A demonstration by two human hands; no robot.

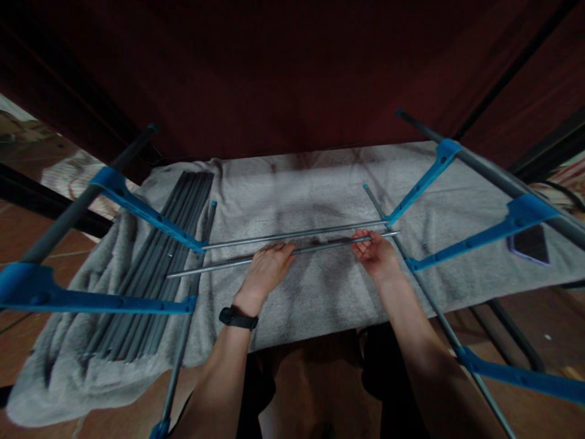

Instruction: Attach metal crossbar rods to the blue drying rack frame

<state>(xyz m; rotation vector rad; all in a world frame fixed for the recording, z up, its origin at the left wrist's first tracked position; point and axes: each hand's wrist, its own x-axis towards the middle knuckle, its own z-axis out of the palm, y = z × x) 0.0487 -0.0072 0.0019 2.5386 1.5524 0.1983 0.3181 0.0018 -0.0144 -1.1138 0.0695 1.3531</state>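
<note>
A thin grey metal rod (320, 247) lies crosswise over a grey towel (320, 292). My left hand (267, 268) rests palm down on the rod near its middle, fingers curled over it, with a black watch on the wrist. My right hand (375, 251) grips the rod near its right end, palm turned up, fingers bent around it. A second rod (292, 234) lies just behind, fitted between a blue plastic arm on the left (146, 210) and another blue arm on the right (414, 192).
A bundle of several grey rods (150, 268) lies on the towel's left part. Blue arms on grey side poles (503, 177) flank both sides, and a phone (530, 244) lies at the right. A dark red cloth hangs behind.
</note>
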